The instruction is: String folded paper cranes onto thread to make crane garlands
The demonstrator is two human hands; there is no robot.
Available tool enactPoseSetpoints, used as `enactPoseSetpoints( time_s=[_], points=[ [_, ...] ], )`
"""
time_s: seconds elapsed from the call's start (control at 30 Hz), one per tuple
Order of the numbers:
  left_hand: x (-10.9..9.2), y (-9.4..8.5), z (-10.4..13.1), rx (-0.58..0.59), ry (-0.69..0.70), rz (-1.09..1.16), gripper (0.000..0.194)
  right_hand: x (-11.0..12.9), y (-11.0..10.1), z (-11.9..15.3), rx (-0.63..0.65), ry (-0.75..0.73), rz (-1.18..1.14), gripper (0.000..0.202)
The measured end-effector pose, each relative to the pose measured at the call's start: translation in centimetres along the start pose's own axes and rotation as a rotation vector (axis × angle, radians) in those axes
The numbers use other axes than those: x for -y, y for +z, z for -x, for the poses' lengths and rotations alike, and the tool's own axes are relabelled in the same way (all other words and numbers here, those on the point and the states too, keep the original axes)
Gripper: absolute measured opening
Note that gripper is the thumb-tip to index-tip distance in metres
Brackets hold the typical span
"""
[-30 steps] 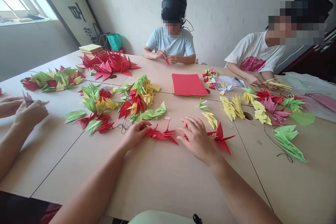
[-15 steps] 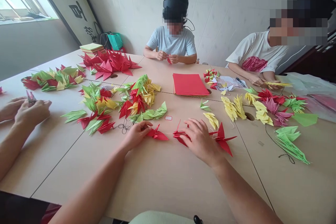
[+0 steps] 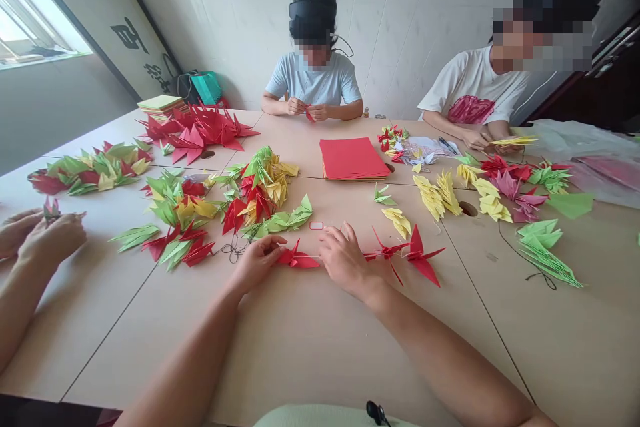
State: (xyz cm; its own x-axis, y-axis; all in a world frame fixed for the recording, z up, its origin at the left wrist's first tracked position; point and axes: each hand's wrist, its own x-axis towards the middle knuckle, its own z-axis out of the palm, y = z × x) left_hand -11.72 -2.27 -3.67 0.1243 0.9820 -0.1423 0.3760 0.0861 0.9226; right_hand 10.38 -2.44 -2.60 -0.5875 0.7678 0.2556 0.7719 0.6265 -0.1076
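Note:
Several red paper cranes lie in a row along a thin pale string on the table. My left hand (image 3: 257, 263) is closed, its fingers pinched at the left end of the left red crane (image 3: 299, 258). My right hand (image 3: 345, 259) rests over the string between that crane and the middle red crane (image 3: 387, 251); its upper fingers are spread, and its thumb side is partly hidden, so its grip cannot be made out. Farther right lies another red crane (image 3: 420, 255). A dark tangled thread (image 3: 233, 251) is left of my left hand.
Green, yellow and red folded pieces (image 3: 185, 203) lie left. A red paper stack (image 3: 351, 157) is beyond my hands. Yellow bundles (image 3: 431, 195) and green pieces (image 3: 545, 247) lie right. Another person's hands (image 3: 53, 237) work at far left; two people sit opposite.
My right hand has moved left along the string, away from the middle crane, which now shows fully beside the right one. My left hand stays at the left crane. The view has shifted slightly.

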Motion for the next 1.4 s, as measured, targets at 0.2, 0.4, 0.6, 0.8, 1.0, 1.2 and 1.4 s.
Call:
enactPoseSetpoints(
  time_s=[0.2,0.4,0.6,0.8,1.0,1.2,1.4],
  points=[
    [-0.5,-0.3,0.3,0.046,0.013,0.007,0.038,0.1,-0.3,0.4,-0.014,-0.005,-0.026,0.019],
    [-0.9,-0.6,0.8,0.118,0.024,0.048,0.048,0.3,-0.2,1.0,-0.088,0.008,-0.085,0.023],
    [-0.3,0.3,0.8,0.144,0.009,0.053,0.069,-2.4,-4.0,5.8,-0.330,0.173,-0.217,0.018],
    [0.1,1.7,0.5,0.055,0.199,-0.230,0.080,-10.4,-5.0,13.1,-0.624,0.719,-0.325,0.045],
    [-0.3,2.2,0.1,0.011,0.219,-0.316,0.045,-13.3,-2.3,15.4,-0.461,0.879,-0.644,0.026],
    [0.1,1.7,-0.2,-0.034,0.147,-0.175,0.056,-13.2,-2.1,15.2,-0.422,0.896,-0.845,0.022],
    [-0.3,0.9,-0.2,-0.037,0.093,-0.084,0.054,-13.4,-2.5,16.0,-0.452,0.874,-0.880,0.025]
  ],
)
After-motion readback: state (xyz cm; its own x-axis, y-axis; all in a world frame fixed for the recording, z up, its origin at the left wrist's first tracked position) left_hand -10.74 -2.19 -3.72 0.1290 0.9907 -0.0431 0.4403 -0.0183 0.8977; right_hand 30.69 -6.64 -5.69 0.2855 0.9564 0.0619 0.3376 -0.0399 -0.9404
